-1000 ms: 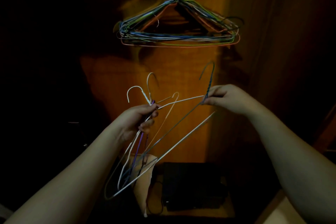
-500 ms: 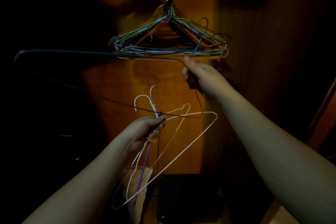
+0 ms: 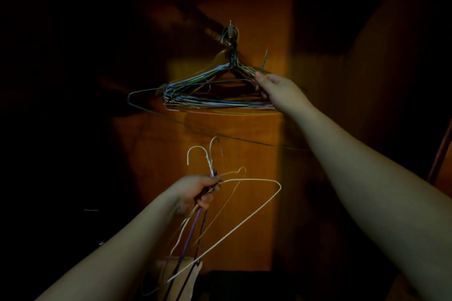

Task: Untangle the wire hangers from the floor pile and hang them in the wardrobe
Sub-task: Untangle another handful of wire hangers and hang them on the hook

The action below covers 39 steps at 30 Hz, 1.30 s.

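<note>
Left hand (image 3: 195,193): nearest the camera, low centre; fingers curled round the necks of a bundle of wire hangers (image 3: 234,212), white, tan and purple, hooks up, triangles trailing down and to the right.
Right hand (image 3: 274,88): raised and extended, fingers pinched on the neck of a dark single hanger (image 3: 146,95), hook tip showing above the knuckles.
Single hanger: long axis roughly level, running left from the right hand; its far corner juts out past the hung stack on the left.
Hung stack (image 3: 220,100): many coloured wire hangers, bunched flat against the wardrobe back panel (image 3: 244,154), all on one wall hook (image 3: 231,32).
Key relation: wall hook lies above and left of the right hand, near but apart; the right hand is much the nearer of the two. Judged next need: lift the hanger's hook up and leftward onto it.
Obscured: lighting very dim; whether the held hanger touches or is snagged in the stack cannot be told. Bundle count uncertain. Lower ends of the bundle overlap a pale object near the floor, unidentified. No floor pile visible.
</note>
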Motion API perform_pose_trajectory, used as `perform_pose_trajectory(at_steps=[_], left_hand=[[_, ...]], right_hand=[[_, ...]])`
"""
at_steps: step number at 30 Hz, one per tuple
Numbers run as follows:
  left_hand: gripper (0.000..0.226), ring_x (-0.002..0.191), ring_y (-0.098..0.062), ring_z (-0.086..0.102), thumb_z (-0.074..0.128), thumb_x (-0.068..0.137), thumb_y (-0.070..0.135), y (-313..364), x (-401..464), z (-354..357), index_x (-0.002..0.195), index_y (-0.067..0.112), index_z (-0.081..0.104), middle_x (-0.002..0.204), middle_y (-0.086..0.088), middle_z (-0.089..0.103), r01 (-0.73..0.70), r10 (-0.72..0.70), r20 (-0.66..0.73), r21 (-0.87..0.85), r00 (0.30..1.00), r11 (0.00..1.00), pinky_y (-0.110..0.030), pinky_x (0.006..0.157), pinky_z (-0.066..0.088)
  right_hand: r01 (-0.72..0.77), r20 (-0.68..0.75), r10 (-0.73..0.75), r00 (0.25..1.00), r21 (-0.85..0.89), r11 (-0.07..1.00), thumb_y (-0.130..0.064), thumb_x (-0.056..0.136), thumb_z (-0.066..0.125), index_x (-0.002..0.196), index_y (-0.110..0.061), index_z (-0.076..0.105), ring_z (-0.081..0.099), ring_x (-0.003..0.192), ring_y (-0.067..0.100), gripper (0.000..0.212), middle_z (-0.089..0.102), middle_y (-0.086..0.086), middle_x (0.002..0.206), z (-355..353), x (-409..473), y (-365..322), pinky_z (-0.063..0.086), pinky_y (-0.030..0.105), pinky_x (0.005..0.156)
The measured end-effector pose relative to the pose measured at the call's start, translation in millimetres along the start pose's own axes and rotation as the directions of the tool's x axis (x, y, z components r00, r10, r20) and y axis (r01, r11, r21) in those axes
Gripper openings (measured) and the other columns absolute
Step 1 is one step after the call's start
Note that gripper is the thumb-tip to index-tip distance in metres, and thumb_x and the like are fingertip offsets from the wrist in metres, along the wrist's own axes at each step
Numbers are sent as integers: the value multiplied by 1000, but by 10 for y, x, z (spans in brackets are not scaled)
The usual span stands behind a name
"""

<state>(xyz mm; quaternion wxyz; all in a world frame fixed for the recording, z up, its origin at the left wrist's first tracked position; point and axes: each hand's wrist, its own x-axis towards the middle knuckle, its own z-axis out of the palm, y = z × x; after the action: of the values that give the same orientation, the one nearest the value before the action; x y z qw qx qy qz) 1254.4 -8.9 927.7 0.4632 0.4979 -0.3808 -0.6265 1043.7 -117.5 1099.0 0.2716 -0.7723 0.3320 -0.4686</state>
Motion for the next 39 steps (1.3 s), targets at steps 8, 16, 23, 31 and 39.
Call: perform_pose_trajectory(at_steps=[8, 16, 23, 31, 39], left_hand=[[20, 44, -7, 38, 47, 101, 18, 207, -29, 65, 113, 6, 58, 70, 0, 55, 8, -4, -60, 64, 998, 998, -18, 37, 29], [28, 45, -8, 39, 49, 100, 20, 327, -51, 114, 122, 3, 55, 70, 0, 56, 20, -16, -58, 75, 998, 997, -19, 37, 29], [19, 44, -8, 39, 48, 101, 19, 367, -103, 108, 110, 6, 58, 69, 0, 57, 31, -27, -40, 94, 999, 995, -18, 38, 29], [19, 44, -7, 39, 50, 99, 21, 358, -156, 142, 109, 5, 55, 69, 0, 54, 24, -21, -28, 130, 999, 991, -19, 38, 29], [17, 42, -3, 37, 50, 101, 23, 347, -174, 175, 91, 9, 55, 71, -1, 44, 8, -7, -9, 203, 1000, 979, -16, 38, 30]], right_hand=[[13, -43, -21, 999, -170, 985, -47, 102, 40, 115, -8, 63, 57, 96, 23, 48, 64, 9, 105, -58, 510, -240, 43, 35, 79], [15, -47, -26, 999, -223, 975, -46, 102, 38, 112, -4, 63, 58, 104, 32, 49, 65, 16, 109, 64, 934, -418, 45, 37, 81], [-6, 39, 19, 999, -322, 947, -45, 103, 37, 119, -6, 61, 56, 108, 30, 49, 63, 13, 116, 170, 1110, -396, 38, 31, 76], [11, 43, 2, 999, -301, 954, -44, 102, 42, 90, -15, 59, 52, 75, 20, 36, 56, 0, 75, 271, 1073, -151, 34, 28, 56], [46, 27, -40, 999, -275, 960, -46, 100, 43, 90, -18, 63, 46, 63, 13, 36, 52, -2, 69, 325, 1076, -78, 31, 30, 53]])
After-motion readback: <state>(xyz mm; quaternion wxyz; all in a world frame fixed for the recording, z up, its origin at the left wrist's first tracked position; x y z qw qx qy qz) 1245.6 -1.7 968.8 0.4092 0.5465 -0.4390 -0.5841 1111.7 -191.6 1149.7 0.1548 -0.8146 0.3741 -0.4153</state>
